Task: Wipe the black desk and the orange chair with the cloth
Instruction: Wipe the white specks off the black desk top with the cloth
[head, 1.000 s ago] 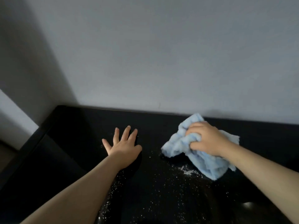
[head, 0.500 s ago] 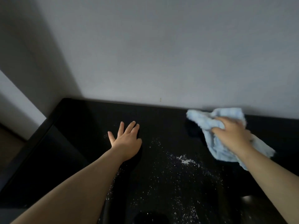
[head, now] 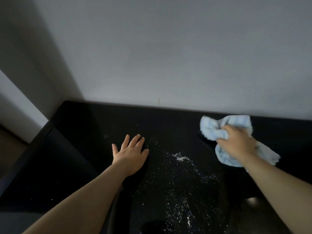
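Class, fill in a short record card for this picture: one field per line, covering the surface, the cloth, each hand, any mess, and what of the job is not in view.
surface: black desk, set against a grey wall
cloth: light blue cloth, bunched, on the desk near the wall
right hand: right hand gripping the cloth, pressing it on the desk
left hand: left hand flat on the desk, fingers spread, holding nothing
mess: white specks scattered between the hands and toward the near edge
not in view: orange chair

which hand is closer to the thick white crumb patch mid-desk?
Left. The left hand lies flat just left of the crumb patch; the right hand, gripping the cloth, is farther off to its right.
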